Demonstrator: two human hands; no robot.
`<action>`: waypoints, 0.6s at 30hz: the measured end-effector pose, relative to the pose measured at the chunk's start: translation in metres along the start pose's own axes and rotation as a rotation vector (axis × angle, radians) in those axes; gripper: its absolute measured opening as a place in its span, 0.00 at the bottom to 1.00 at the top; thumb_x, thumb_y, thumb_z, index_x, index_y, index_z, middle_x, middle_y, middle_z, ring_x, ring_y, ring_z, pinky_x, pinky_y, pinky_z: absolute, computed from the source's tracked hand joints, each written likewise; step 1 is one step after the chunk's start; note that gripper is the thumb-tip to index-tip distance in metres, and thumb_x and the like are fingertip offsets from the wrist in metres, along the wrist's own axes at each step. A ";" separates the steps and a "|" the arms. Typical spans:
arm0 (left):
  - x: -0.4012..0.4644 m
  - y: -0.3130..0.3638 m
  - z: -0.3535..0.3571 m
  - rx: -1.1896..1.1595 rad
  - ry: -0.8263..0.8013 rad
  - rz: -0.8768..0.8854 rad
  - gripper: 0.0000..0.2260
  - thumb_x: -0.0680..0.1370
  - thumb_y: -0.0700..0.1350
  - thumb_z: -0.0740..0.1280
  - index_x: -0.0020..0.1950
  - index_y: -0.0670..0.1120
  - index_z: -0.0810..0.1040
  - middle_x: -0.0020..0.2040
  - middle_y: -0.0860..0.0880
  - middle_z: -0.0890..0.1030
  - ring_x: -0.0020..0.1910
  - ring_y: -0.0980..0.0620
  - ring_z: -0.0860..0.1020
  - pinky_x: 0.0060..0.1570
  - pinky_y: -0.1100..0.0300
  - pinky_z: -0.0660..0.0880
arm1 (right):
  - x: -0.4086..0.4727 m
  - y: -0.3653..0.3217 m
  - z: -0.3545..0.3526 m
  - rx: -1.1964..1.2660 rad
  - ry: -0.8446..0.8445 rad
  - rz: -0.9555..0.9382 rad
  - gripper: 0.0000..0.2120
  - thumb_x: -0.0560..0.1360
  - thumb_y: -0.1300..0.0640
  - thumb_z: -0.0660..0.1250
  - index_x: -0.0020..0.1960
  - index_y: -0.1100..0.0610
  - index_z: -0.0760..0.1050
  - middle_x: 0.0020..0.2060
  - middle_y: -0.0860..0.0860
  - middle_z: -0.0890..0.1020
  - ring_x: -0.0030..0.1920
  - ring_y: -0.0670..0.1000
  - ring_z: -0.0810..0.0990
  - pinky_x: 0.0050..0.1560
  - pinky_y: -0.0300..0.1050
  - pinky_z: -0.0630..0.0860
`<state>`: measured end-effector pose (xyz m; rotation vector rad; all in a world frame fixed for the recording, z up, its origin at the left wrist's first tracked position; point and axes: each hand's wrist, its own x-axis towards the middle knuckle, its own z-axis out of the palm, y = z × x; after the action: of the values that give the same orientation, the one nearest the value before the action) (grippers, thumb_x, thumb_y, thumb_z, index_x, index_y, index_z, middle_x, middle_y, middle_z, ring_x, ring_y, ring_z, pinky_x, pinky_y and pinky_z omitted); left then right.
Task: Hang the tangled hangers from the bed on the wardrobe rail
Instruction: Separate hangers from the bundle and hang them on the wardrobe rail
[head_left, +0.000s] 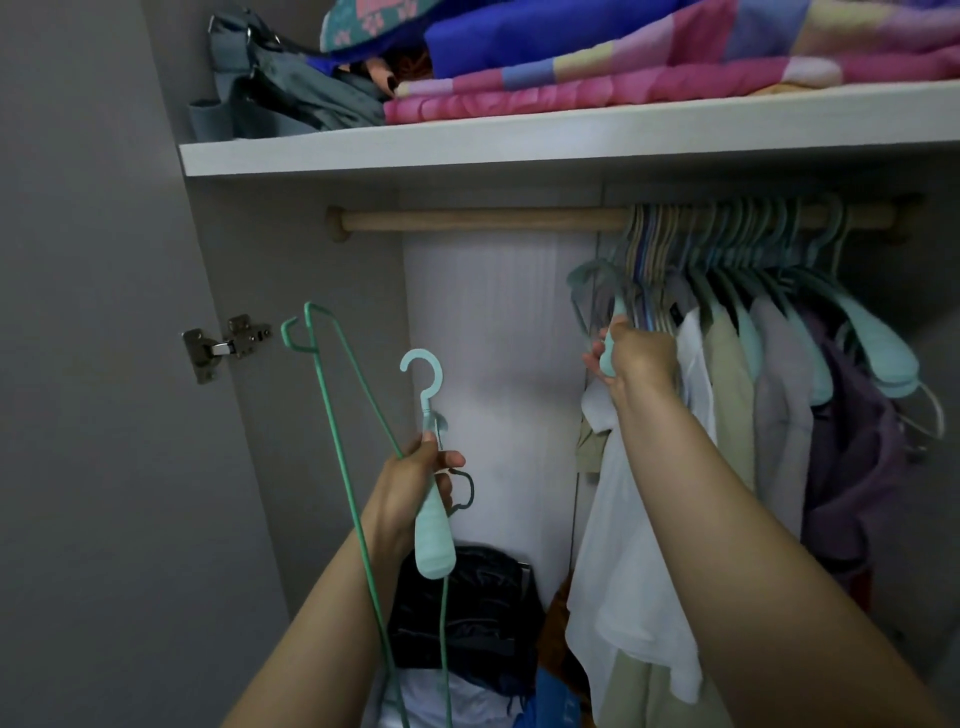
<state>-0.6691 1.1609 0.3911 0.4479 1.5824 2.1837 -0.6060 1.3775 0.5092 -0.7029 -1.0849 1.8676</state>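
Holding a teal hanger (607, 353) below the wooden rail (467, 219), the right hand (636, 358) could snag neighbouring hooks; the left hand (415, 478) clasps two more, seemingly still interlocked.

Matt wooden rail (478, 219), smooth mint plastic hanger (434, 540), thin coated wire hanger (332, 395), shiny metal hinge (224, 347)
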 end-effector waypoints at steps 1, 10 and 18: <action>-0.001 -0.002 0.001 -0.011 0.000 0.003 0.12 0.83 0.49 0.57 0.48 0.44 0.76 0.32 0.49 0.78 0.25 0.53 0.65 0.23 0.64 0.64 | -0.001 0.002 -0.004 0.009 -0.003 -0.021 0.13 0.81 0.58 0.60 0.39 0.62 0.72 0.33 0.53 0.74 0.30 0.47 0.72 0.31 0.43 0.76; -0.014 -0.014 0.008 -0.008 0.114 0.092 0.17 0.84 0.53 0.54 0.44 0.42 0.73 0.31 0.46 0.72 0.25 0.51 0.68 0.26 0.61 0.68 | -0.092 0.086 -0.036 -0.533 -0.466 0.218 0.34 0.75 0.37 0.61 0.70 0.61 0.64 0.58 0.52 0.74 0.56 0.54 0.78 0.53 0.53 0.80; -0.025 -0.036 0.011 0.067 0.166 0.183 0.12 0.84 0.50 0.51 0.52 0.43 0.67 0.31 0.51 0.68 0.26 0.55 0.69 0.30 0.58 0.68 | -0.150 0.139 -0.059 -0.833 -0.974 0.221 0.15 0.78 0.46 0.63 0.60 0.53 0.68 0.46 0.49 0.77 0.45 0.49 0.80 0.40 0.43 0.81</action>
<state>-0.6372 1.1669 0.3594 0.4580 1.7690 2.3633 -0.5405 1.2331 0.3672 -0.3015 -2.5773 1.9303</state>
